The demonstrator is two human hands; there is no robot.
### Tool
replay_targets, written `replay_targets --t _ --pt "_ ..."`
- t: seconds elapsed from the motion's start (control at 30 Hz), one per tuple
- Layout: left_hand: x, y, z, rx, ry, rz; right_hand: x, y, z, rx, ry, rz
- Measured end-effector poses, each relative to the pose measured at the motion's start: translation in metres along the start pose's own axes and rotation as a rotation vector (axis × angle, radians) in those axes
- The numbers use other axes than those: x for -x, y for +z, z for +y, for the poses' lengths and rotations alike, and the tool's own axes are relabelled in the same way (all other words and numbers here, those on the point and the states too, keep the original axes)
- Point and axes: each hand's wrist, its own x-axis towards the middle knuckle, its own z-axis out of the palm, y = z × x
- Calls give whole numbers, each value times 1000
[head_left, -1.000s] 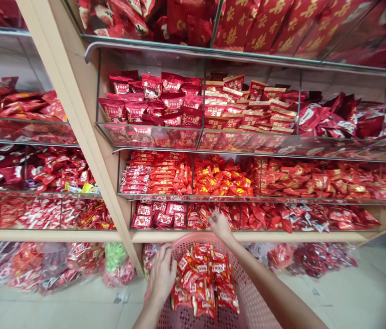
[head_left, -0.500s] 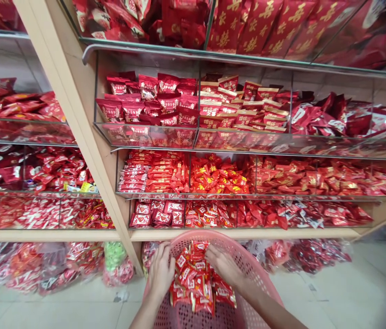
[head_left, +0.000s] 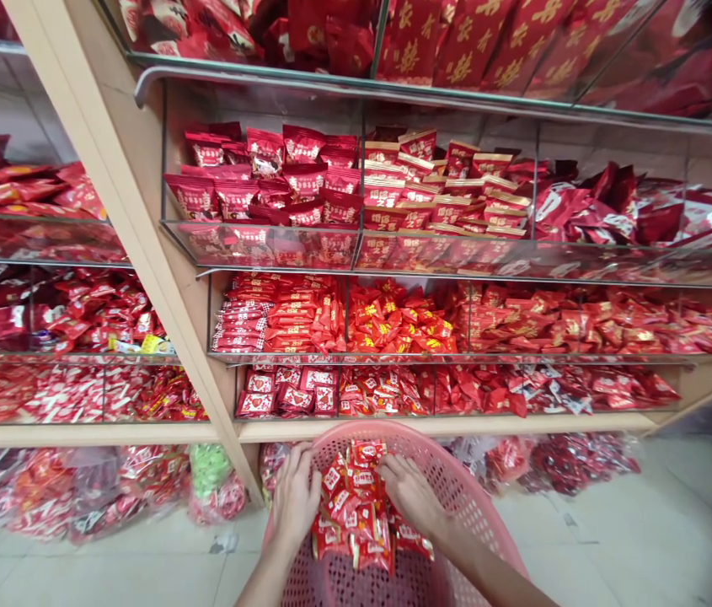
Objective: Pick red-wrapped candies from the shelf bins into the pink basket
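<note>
Several clear bags (head_left: 83,493) of mostly red sweets lie on the floor, well to the left of the left hand, and a pale green bundle (head_left: 209,466) sits nearer to it. Above them, up and left of that hand, shelves hold loose red wrappers (head_left: 33,187). Next comes a slanting wooden upright (head_left: 131,261), just left of and beyond the left hand.

I see the left hand (head_left: 296,497) draped over the left rim of a pink basket (head_left: 475,506), its fingers lightly bent; I cannot tell whether it grips the rim. Between the two hands, inside the basket, lies a heap of shiny red packets (head_left: 356,516) with white labels. Straight ahead of the hands, past the basket's far rim, a low shelf bin holds similar-looking packets (head_left: 386,392).

The right hand (head_left: 415,497) reaches over the right side of the heap, fingers close together and half curled, their tips at the packets; I cannot tell whether they have hold of one. Farther right, beyond that hand, more bagged sweets (head_left: 574,464) rest on the pale tiled floor (head_left: 639,539).
</note>
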Motion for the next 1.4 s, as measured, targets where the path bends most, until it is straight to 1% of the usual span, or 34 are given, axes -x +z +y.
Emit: replay_targets --t 0.07,0.17,0.3,0.4,0.57,0.67,0.77,0.9,1.03,1.13,1.23,1.33,1.4 --pt "0 0 0 7 -5 -14 -2 -2 -5 -27 -27 3" --pt "0 0 1 13 -6 -26 -4 1 -11 -53 -61 5" --pt "0 0 0 12 -11 -25 -6 9 -14 -36 -30 15" --pt "0 0 0 10 -12 -26 -6 11 -15 -37 -16 18" --pt "0 1 0 -10 -3 -20 -7 2 -16 -69 -20 21" --pt "-1 1 0 -14 -7 -23 -15 -7 -11 -82 6 50" --pt "-1 0 0 -9 -7 -21 -33 -18 0 -110 68 100" --pt "0 0 0 -5 -13 -15 -66 -31 17 -157 114 172" --pt "1 0 0 -1 -25 -20 -98 -37 23 -229 157 229" --pt "1 1 0 7 -26 -24 -122 -31 17 -362 259 237" --pt "1 2 -1 8 -30 -30 -145 -20 4 -494 409 191" --pt "1 4 -3 5 -31 -30 -163 -9 -5 -502 518 158" --pt "2 4 -4 6 -28 -28 -169 -5 -7 -492 581 137"
